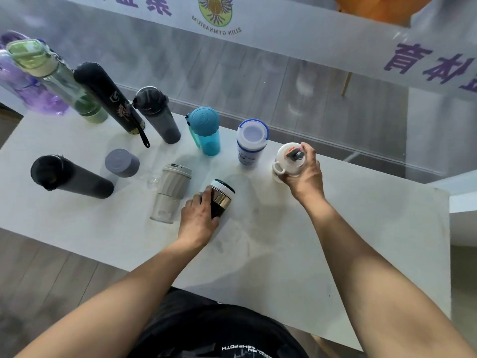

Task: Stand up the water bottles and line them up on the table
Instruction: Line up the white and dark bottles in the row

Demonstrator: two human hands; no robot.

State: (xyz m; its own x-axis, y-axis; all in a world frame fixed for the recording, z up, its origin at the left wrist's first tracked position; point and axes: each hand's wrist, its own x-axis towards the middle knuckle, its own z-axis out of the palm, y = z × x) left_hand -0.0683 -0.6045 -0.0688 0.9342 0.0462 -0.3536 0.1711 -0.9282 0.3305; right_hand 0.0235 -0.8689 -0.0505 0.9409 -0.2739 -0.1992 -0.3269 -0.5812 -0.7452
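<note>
White table (335,241), upright bottles in a back row (206,133), more bottles nearer (170,195), smudged surface

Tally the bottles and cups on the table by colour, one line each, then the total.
Purple: 1
Green: 1
Black or dark grey: 4
Light grey: 1
Teal: 1
White and blue: 1
White: 1
Beige and clear: 1
Total: 11
</note>
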